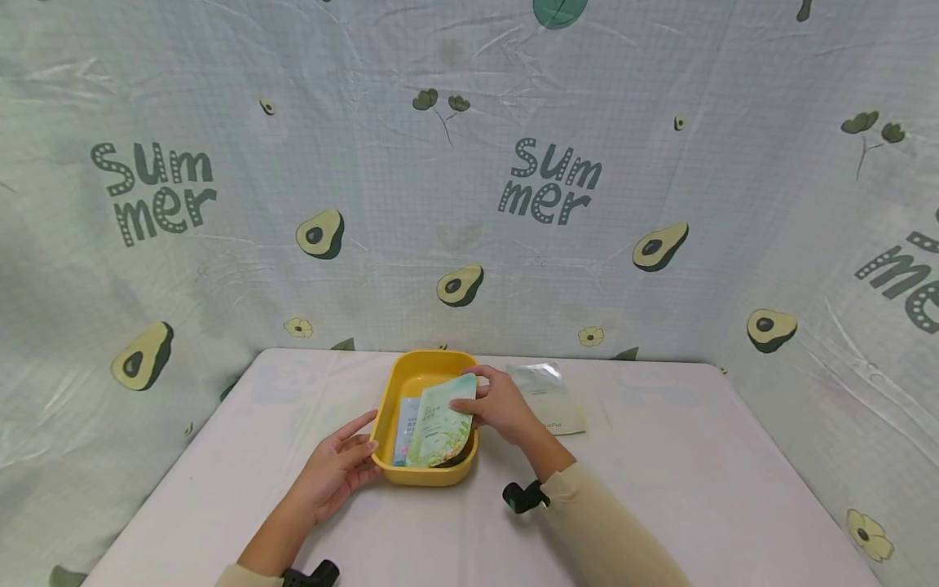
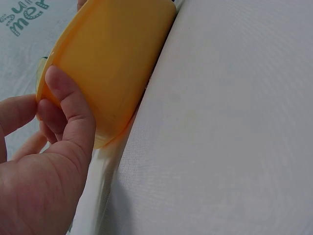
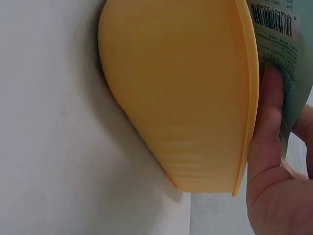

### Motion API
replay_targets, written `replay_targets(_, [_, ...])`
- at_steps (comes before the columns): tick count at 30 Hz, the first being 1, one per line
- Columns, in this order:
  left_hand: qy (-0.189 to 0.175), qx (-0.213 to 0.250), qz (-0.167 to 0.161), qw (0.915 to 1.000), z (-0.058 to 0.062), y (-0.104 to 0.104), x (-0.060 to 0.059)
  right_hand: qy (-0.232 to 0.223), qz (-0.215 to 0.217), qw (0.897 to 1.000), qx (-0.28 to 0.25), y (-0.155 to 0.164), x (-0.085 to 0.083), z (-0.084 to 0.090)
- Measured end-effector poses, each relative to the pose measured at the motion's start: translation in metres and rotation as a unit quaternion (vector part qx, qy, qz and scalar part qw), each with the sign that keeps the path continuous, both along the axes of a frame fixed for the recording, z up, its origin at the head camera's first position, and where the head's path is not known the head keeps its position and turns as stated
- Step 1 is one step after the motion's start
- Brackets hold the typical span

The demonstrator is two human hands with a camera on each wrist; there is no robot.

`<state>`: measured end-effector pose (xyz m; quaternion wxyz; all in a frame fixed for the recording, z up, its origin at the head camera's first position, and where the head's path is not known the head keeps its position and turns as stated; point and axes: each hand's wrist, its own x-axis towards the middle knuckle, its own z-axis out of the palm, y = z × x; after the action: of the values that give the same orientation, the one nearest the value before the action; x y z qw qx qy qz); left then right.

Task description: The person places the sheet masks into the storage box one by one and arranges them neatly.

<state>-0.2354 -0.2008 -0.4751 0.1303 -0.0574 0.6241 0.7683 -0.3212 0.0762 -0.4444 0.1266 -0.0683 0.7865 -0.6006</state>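
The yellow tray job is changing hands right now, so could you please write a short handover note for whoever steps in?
Left hand: steadies the yellow tray at its near left rim, thumb on the rim.
Right hand: pinches the green packet, angled into the tray with its lower edge inside.
Blue packet: already lying in the tray, under the green one.
Pale packet: on the table, right of the tray, untouched.
Done: blue packet in.
Left, probably: release the green packet, then load the pale one.
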Motion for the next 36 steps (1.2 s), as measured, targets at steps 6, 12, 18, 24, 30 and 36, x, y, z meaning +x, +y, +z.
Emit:
replay_targets(6, [0.003, -0.002, 0.000, 1.0000, 0.000, -0.001, -0.001, 0.008, 0.002, 0.999, 0.037, -0.007, 0.002, 0.007])
replay_targets(12, [0.003, 0.000, 0.000, 1.0000, 0.000, -0.001, -0.001, 0.023, -0.002, 0.995, 0.093, -0.013, 0.004, 0.012])
replay_targets(18, [0.003, 0.003, -0.001, 1.0000, -0.001, 0.000, 0.000, 0.022, 0.009, 0.989, 0.145, -0.012, 0.004, 0.018])
replay_targets(24, [0.010, 0.005, -0.007, 0.9999, -0.002, 0.000, 0.001, 0.024, 0.019, 0.988, 0.153, -0.009, 0.005, 0.022])
replay_targets(30, [0.007, 0.006, -0.001, 1.0000, -0.002, 0.001, 0.001, 0.033, 0.013, 0.986, 0.160, -0.009, 0.007, 0.021])
replay_targets(36, [0.004, 0.009, 0.000, 1.0000, -0.002, 0.000, 0.001, 0.045, 0.014, 0.986, 0.163, -0.009, 0.009, 0.022])
